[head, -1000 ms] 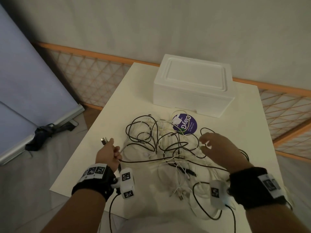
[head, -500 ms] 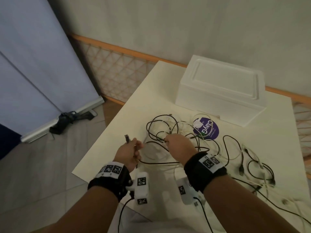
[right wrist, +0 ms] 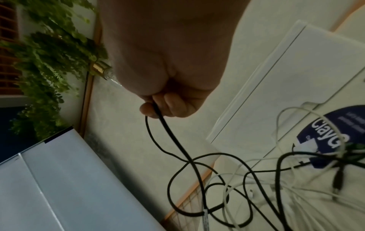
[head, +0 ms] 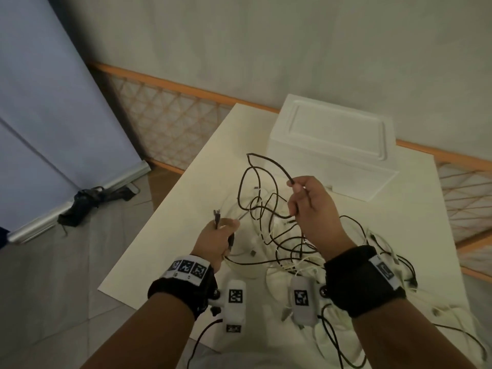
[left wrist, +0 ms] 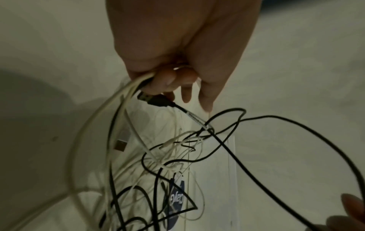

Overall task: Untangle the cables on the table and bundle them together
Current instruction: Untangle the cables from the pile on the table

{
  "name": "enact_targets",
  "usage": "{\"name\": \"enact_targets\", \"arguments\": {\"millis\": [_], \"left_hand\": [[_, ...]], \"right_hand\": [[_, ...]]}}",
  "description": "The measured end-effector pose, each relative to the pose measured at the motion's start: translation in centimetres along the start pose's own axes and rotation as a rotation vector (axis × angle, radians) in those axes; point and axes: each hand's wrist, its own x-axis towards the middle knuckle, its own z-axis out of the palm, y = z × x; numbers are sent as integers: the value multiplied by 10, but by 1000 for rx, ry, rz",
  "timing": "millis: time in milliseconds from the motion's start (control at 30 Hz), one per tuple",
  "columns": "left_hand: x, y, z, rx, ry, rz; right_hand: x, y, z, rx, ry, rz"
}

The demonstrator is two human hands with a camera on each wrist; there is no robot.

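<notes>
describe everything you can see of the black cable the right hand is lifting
The black cable is thin, round and matte, like rubber-sheathed cord. The right hand pinches it and holds it raised above the table, so it arcs up in a loose loop in front of the white foam box. Lower down it crosses itself several times and runs into the tangle of white cables. Which plug is its own cannot be told.

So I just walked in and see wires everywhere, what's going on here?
A person is untangling cables on the table. The left hand grips several cable ends, white and black. The right hand holds a loop of black cable lifted above the pile, which is still knotted. Nothing is bundled yet.
</notes>
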Motion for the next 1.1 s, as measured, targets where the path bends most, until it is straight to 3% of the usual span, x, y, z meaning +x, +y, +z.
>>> {"name": "enact_targets", "arguments": {"millis": [67,233,333,400,467,567,633,700,733,800,833,933,1000,1100], "left_hand": [[0,-2,5,111,-43,-7],[-4,0,10,135,-72,56],[-4,3,11,171,-54,137],[-7,5,15,169,-50,172],[-11,8,19,178,-65,215],[-19,13,24,155,-119,268],[-22,17,24,123,-127,280],[-22,21,21,116,-109,277],[-21,21,20,111,-97,278],[-20,23,18,126,-83,286],[-21,24,19,157,-81,309],[-28,28,27,300,-80,424],[-27,28,31,337,-86,481],[-27,31,30,235,-77,449]], "right_hand": [[-1,8,-6,-11,49,31],[-3,21,-19,-228,161,100],[-9,22,-21,-784,128,-200],[-11,22,-12,-981,25,-441],[-10,20,3,-992,-199,-472],[-11,21,19,-836,-443,-224],[-12,17,19,-652,-451,-93],[-11,17,17,-504,-359,-82],[-9,16,14,-487,-273,-130],[-6,14,10,-552,-60,-380],[-5,14,10,-578,-23,-517],[-8,9,20,-704,-261,-733],[-5,11,23,-929,-371,-644],[2,14,12,-1156,-325,-329]]}}
